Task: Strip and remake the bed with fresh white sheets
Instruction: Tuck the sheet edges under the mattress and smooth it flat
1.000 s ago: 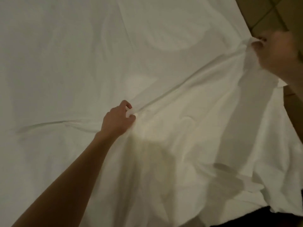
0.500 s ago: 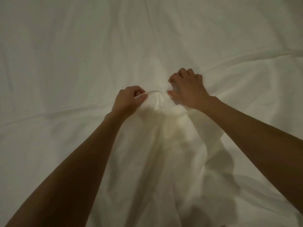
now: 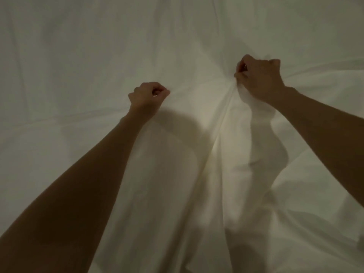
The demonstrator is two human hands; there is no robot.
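Nearest the camera, a loose white sheet (image 3: pixel 197 203), plain and dim under weak light, hung down in long soft folds with grey shadows between them. Rose from there in one tall gathered ridge up to the right hand (image 3: pixel 260 77). Covered the whole view, so lay everywhere around and beneath both bare forearms.

Further up, right hand curled tight, fingers (image 3: pixel 241 70) and thumb pinching a bunch of the sheet; creases spread outward from that grip like rays. Left hand (image 3: pixel 147 95) also closed into a fist, lower and well apart from the right, with a thin taut crease of cloth running from it toward the right hand; appeared to grip the sheet too, though the cloth inside the fist was hard to see.

Beyond the hands, sheet lay flatter, with only faint wrinkles.
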